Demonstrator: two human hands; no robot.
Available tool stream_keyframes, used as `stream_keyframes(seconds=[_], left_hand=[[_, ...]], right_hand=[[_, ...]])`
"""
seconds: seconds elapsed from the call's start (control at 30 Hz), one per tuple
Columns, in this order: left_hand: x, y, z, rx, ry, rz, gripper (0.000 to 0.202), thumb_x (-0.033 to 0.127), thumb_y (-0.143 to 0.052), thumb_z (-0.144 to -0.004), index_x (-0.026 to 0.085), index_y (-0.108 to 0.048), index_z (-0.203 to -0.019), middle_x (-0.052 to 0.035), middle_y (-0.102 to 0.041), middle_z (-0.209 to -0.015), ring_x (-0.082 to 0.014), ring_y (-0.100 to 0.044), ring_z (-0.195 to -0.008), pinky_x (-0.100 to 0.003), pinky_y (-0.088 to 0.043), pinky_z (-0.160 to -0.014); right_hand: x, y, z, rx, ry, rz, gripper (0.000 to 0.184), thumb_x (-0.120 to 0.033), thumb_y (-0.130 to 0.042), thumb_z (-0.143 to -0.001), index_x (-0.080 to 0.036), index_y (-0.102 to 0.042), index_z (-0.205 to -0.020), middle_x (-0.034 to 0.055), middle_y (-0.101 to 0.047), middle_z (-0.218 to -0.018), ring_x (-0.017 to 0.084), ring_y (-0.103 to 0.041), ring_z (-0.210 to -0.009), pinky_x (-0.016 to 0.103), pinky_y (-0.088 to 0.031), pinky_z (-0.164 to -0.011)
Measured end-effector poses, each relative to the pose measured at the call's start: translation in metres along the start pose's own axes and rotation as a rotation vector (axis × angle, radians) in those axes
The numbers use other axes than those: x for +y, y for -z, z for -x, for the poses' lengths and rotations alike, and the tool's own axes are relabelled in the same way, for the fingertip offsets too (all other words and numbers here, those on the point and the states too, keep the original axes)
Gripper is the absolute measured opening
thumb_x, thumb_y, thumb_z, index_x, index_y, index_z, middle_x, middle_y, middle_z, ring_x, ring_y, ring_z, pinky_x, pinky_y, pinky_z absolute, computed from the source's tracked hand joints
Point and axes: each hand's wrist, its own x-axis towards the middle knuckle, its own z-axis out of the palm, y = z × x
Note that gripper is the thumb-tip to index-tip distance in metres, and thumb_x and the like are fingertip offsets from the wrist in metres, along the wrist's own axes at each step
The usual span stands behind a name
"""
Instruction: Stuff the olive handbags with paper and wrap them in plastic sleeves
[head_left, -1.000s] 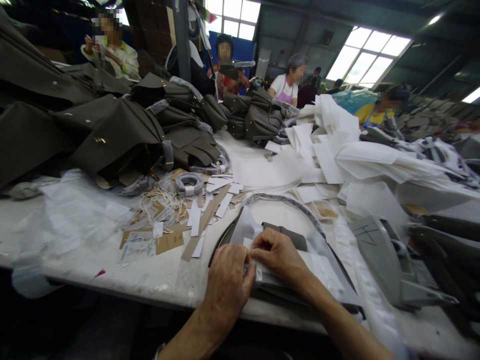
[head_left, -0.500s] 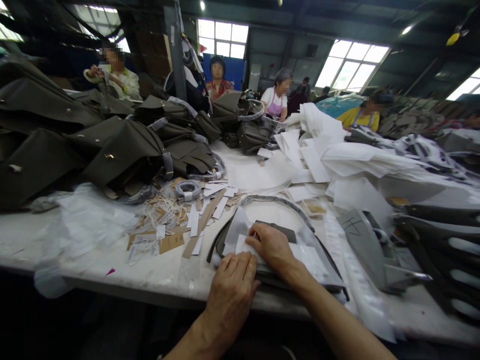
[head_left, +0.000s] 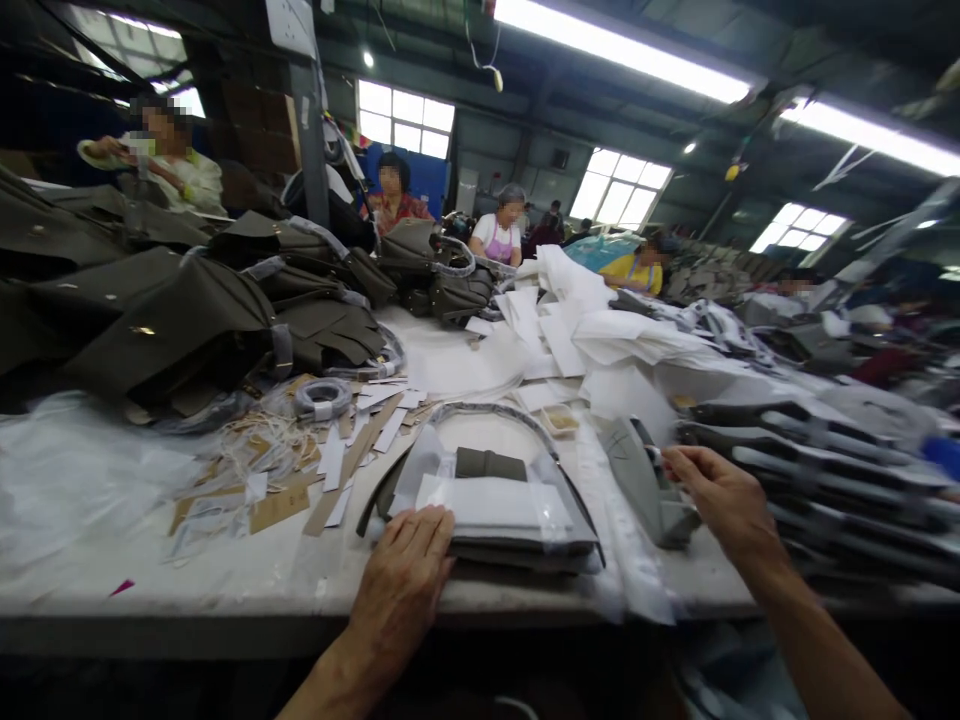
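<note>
A dark folded handbag (head_left: 517,553) lies in front of me. White paper (head_left: 487,500) covers its near part, and its wrapped handle (head_left: 495,410) arches away from me. My left hand (head_left: 409,565) rests flat on the paper's left edge, fingers stretched out. To the right stands a grey tape dispenser (head_left: 630,475) with black marks on it. My right hand (head_left: 720,495) is at the dispenser's top, thumb and fingers pinched on what looks like the tape end; the tape itself is hard to make out.
Dark bags (head_left: 165,320) are heaped at the left. Paper tags and strings (head_left: 270,460) lie near a grey coil (head_left: 322,397). White sheets (head_left: 562,320) pile up behind, and wrapped dark bags (head_left: 832,490) are stacked at the right. Several people work across the table (head_left: 247,590).
My right hand has left the paper on the handbag and moved right to the tape dispenser. My left hand stays on the paper. The view has turned to the right.
</note>
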Motion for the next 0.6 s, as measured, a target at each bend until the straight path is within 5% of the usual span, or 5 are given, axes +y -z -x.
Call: stream_keyframes(seconds=[0.13,0.23,0.43,0.6], left_hand=[[-0.006,-0.004,0.001,0.084,-0.040,0.008,0.034,0.012,-0.041,-0.093,0.014,-0.059,-0.122,-0.0108,-0.070,-0.116,-0.0245,-0.064,-0.104,-0.039,-0.042,-0.097],[-0.009,-0.004,0.000,0.087,-0.070,0.013,0.034,0.011,-0.043,-0.092,0.013,-0.061,-0.121,-0.0109,-0.070,-0.116,-0.0241,-0.064,-0.105,-0.038,-0.042,-0.097],[-0.014,-0.002,-0.002,0.092,-0.099,0.023,0.032,0.011,-0.045,-0.092,0.014,-0.062,-0.119,-0.0092,-0.070,-0.114,-0.0226,-0.065,-0.104,-0.037,-0.043,-0.097],[-0.015,-0.002,-0.003,0.112,-0.111,0.045,0.031,0.011,-0.044,-0.093,0.014,-0.062,-0.118,-0.0076,-0.071,-0.112,-0.0209,-0.066,-0.103,-0.035,-0.043,-0.097]], right_hand=[[0.059,0.034,-0.016,0.000,-0.251,0.078,0.041,-0.054,-0.059,-0.071,-0.020,-0.075,-0.087,0.0098,-0.074,-0.087,0.031,-0.065,-0.092,0.038,-0.047,-0.076],[0.079,0.031,-0.021,-0.063,-0.326,0.018,0.037,-0.052,-0.060,-0.069,-0.018,-0.073,-0.073,0.0097,-0.072,-0.076,0.029,-0.065,-0.084,0.035,-0.048,-0.070],[0.085,0.000,-0.028,-0.248,-0.383,-0.220,0.035,-0.052,-0.069,-0.059,-0.016,-0.069,-0.061,0.0047,-0.066,-0.062,0.017,-0.059,-0.064,0.026,-0.044,-0.057],[0.079,-0.003,-0.032,-0.181,-0.399,-0.382,0.030,-0.044,-0.071,-0.049,-0.017,-0.064,-0.057,0.0026,-0.062,-0.059,0.014,-0.055,-0.059,0.026,-0.043,-0.056]])
